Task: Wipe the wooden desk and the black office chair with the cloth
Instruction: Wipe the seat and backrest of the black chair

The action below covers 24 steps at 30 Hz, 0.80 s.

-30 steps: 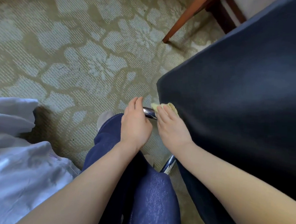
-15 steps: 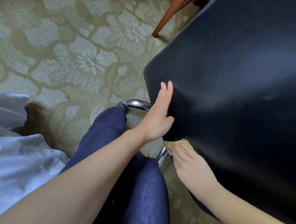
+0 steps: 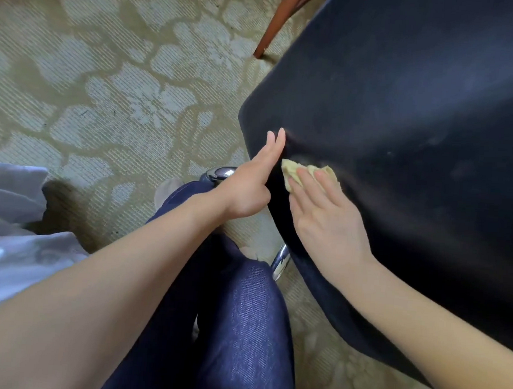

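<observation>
While cloth's (image 3: 300, 170) on blk chair (image 3: 404, 144), knee (image 3: 242, 299) overlaps base (image 3: 220, 173).

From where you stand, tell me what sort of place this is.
Likely a carpeted room, perhaps a hotel room or office: floral carpet covers the floor, a black chair has a chrome base, and a wooden furniture leg stands beyond it.

Soft, even daylight; a small glare on the chrome chair leg (image 3: 280, 262). Slight blur overall, and wide-angle bending at the edges.

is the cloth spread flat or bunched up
Bunched up: the cloth is a small crumpled wad under the right hand on the chair.
</observation>
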Each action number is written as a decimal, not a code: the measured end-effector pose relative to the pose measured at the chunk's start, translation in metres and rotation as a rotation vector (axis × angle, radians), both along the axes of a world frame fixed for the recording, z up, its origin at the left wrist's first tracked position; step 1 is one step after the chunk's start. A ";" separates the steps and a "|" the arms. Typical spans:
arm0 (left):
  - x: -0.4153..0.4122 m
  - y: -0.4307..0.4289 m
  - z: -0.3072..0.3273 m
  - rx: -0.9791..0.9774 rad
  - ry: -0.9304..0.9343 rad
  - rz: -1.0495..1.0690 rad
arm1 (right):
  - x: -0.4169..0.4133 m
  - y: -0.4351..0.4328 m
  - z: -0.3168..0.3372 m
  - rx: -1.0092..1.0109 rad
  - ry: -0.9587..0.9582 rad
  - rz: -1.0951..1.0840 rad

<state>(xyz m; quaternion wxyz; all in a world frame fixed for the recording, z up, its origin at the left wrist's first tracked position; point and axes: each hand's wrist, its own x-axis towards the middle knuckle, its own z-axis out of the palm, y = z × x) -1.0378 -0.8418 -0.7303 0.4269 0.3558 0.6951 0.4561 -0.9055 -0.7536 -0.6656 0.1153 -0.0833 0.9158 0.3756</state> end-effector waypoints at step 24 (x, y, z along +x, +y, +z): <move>0.060 0.002 0.049 -0.078 0.100 -0.055 | 0.219 0.004 -0.061 -0.207 -0.455 -0.284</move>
